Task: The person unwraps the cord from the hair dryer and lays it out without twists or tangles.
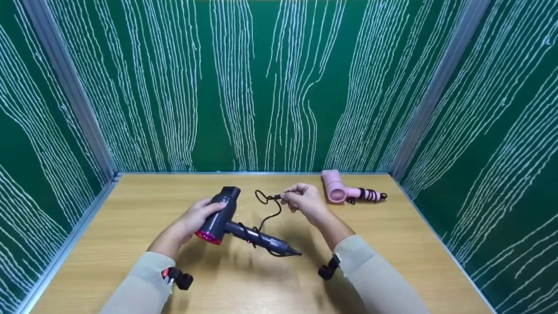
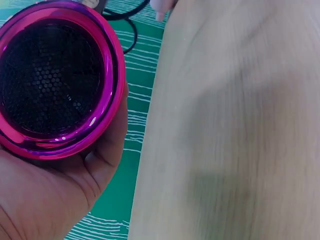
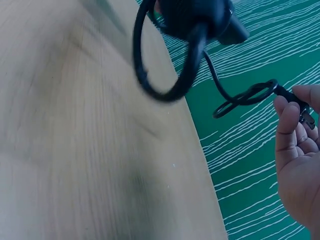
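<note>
My left hand (image 1: 195, 219) grips a dark grey hair dryer (image 1: 222, 214) round its barrel, above the table. The dryer's magenta-rimmed air intake (image 2: 116, 85) faces the left wrist camera. Its handle (image 1: 266, 240) points to the right, with black cord wound loosely about it. Between thumb and fingers, my right hand (image 1: 306, 204) pinches the plug (image 3: 295, 102) at the cord's end; the metal prongs show in the right wrist view. From the plug the cord (image 1: 273, 214) makes a small loop and runs down to the handle.
A pink hair dryer (image 1: 335, 187) lies at the table's back right, black cord wrapped round its handle. The wooden table (image 1: 144, 196) is bounded by green walls (image 1: 226, 87) with white wavy lines. Grey metal posts (image 1: 72, 83) stand at the corners.
</note>
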Available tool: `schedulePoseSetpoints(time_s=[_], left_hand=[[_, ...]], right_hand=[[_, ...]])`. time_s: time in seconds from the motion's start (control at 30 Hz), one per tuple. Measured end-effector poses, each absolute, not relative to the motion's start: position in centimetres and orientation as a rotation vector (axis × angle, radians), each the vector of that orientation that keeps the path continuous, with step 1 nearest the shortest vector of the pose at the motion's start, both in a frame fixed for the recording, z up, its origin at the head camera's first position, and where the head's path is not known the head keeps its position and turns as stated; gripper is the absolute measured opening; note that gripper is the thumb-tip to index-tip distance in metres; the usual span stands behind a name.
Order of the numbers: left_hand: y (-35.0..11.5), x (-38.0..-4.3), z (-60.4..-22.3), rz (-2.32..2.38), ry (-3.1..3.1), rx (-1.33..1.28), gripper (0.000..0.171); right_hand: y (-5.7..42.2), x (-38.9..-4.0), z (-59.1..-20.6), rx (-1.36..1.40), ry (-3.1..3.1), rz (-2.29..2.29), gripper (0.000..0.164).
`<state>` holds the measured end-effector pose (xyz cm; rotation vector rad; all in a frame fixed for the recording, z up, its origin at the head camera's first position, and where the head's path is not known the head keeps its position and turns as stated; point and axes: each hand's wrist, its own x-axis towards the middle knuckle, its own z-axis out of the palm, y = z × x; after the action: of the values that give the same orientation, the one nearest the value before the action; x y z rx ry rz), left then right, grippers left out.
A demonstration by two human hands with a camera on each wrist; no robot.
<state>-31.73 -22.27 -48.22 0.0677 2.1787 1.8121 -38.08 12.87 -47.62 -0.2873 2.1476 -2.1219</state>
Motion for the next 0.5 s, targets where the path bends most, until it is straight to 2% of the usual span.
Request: schedulePoseSetpoints(time_s=[0.5], left_hand=[[-21.2,-31.8,-48.9,1.863,2.227,-0.034,0.082]], right_hand=[[11.3,-37.5,-45.1,-0.384,2.201,-2.226,0.009]])
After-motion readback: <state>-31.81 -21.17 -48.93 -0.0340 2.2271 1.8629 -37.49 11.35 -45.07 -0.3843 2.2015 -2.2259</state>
